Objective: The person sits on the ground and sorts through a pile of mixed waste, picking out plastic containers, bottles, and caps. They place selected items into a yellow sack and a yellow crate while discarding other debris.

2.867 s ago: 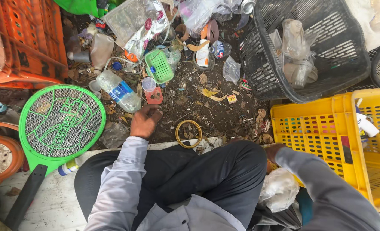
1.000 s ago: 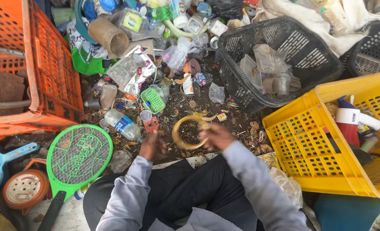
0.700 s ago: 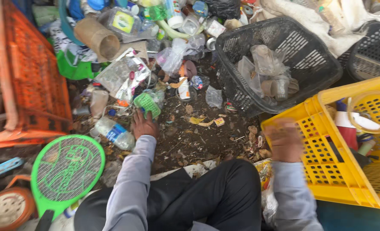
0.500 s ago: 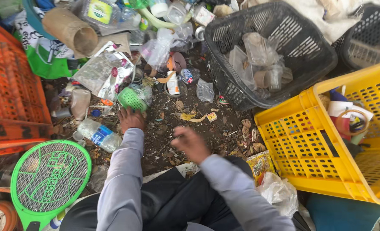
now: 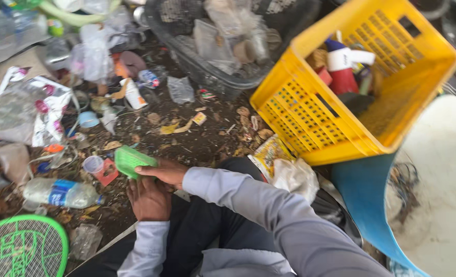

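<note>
1. The left hand is close to the person's lap, with its fingers curled up under a small green basket. It touches the basket from below.
2. The right hand lies across the top of the left hand. Its fingers pinch the near edge of the green basket, so both hands hold it together, just above the dirt ground.
3. Just to the left of the hands sit a small clear cup and a red flat piece, side by side and touching.
4. Further left of the hands a clear plastic bottle lies on its side.
5. Near it, at the bottom corner, is part of a green racket with a net face.
6. To the right of the hands, past the grey sleeve, a crumpled white bag rests on the ground.
7. Beyond the bag stands a yellow crate, tilted, with a red and white bottle inside.
8. Far ahead of the hands is a black basket with clear plastic scraps inside.
</note>
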